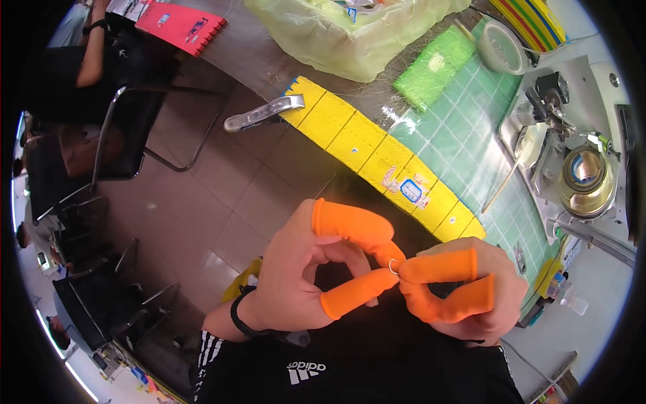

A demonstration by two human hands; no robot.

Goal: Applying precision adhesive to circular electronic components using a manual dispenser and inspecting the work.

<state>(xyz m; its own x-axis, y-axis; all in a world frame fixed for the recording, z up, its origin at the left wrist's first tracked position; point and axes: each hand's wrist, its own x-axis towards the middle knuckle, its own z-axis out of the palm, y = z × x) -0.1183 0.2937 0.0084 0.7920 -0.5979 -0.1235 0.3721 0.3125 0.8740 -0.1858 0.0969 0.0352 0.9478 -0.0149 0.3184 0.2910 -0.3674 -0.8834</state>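
Observation:
My left hand (299, 269) and my right hand (471, 289) meet in front of my chest, with orange finger cots on thumbs and index fingers. Between the pinched fingertips shows a small curved metal hook (393, 266). Its bend is visible; the rest is hidden behind the cots. Both hands are closed at the tips, touching each other. Just beyond them, along the table edge, lies a long yellow foam strip (367, 145) with cross lines and stickers. A metal clamp (266, 113) grips its far left end.
On the table are a green cutting mat (449, 138), a green fibrous pad (434, 67), a bag-lined bin (336, 50), a round tub (501, 48) and a red foam strip (180, 27). At right stands a machine with a spool (584, 174). Chairs (108, 296) and people are at left.

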